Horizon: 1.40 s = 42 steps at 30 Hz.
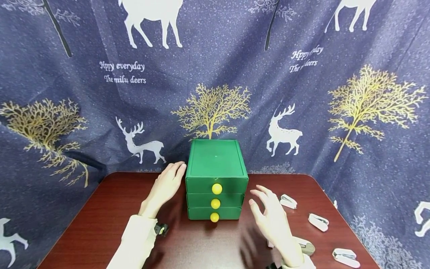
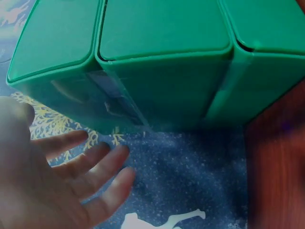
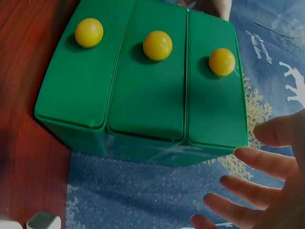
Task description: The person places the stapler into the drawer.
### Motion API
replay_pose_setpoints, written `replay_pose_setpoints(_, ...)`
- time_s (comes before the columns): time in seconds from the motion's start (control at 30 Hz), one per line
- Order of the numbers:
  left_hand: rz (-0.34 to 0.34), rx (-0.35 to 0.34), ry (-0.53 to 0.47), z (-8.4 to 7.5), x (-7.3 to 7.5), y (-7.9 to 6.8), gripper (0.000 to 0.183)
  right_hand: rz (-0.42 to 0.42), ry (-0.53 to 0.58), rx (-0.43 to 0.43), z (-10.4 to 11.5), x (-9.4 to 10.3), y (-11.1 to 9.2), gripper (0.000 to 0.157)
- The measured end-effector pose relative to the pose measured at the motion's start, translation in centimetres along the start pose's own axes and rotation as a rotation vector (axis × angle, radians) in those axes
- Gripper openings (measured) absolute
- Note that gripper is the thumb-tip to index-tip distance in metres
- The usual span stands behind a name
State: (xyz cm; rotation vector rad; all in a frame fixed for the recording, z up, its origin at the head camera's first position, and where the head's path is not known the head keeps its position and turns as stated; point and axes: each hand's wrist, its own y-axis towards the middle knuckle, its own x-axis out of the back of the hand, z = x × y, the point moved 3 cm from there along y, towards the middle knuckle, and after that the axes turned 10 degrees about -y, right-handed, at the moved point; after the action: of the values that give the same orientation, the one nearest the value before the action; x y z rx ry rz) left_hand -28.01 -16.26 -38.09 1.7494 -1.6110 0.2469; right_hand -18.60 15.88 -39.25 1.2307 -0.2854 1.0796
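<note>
A green box of three stacked drawers (image 1: 216, 160) stands at the middle back of the table, each drawer front bearing a round yellow knob (image 1: 217, 188). All three drawers are closed. My left hand (image 1: 169, 183) is beside the box's left side with its fingers spread; in the left wrist view the left hand (image 2: 71, 176) holds nothing. On the other side, my right hand (image 1: 270, 215) hovers near the box's right front corner, fingers loosely extended. The right wrist view shows the right hand (image 3: 267, 176) close to the top drawer's edge, with nothing in its grasp.
Several small white staplers lie on the right of the dark red table (image 1: 100, 216), among them one stapler (image 1: 288, 201) behind my right hand and another stapler (image 1: 346, 257) near the front. A grey-green object (image 1: 305, 246) is partly hidden by my right wrist. A deer-printed blue cloth (image 1: 215, 74) hangs behind.
</note>
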Motion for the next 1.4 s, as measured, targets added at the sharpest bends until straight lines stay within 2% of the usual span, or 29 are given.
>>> replay_pose_setpoints(0.17,0.001,0.006,-0.005,-0.5,-0.1,0.5,0.061,-0.051,0.021,0.05,0.7,-0.4,-0.1,0.024)
replay_pose_setpoints(0.33,-0.018,0.001,-0.066,-0.6,-0.2,1.3,0.06,-0.076,0.049,0.076,1.3,-0.9,-0.1,0.025)
replay_pose_setpoints(0.5,-0.074,0.003,-0.151,-0.6,-0.3,2.2,0.05,-0.047,0.057,0.058,2.1,-1.4,-0.1,0.022)
replay_pose_setpoints(0.67,-0.111,0.009,-0.224,-0.7,-0.6,2.8,0.042,-0.015,0.131,0.045,2.9,-2.0,0.1,0.023)
replay_pose_setpoints(0.97,-0.149,0.074,-0.275,-0.5,-1.2,3.2,0.043,-0.023,0.255,0.067,3.8,-3.1,0.7,0.021)
replay_pose_setpoints(1.2,-0.149,0.101,-0.293,-0.6,-1.4,3.2,0.039,0.003,0.293,0.036,4.3,-4.0,1.2,0.026)
replay_pose_setpoints(1.4,-0.146,0.127,-0.326,-0.5,-1.5,3.2,0.037,-0.011,0.355,0.009,4.7,-4.9,1.5,0.031)
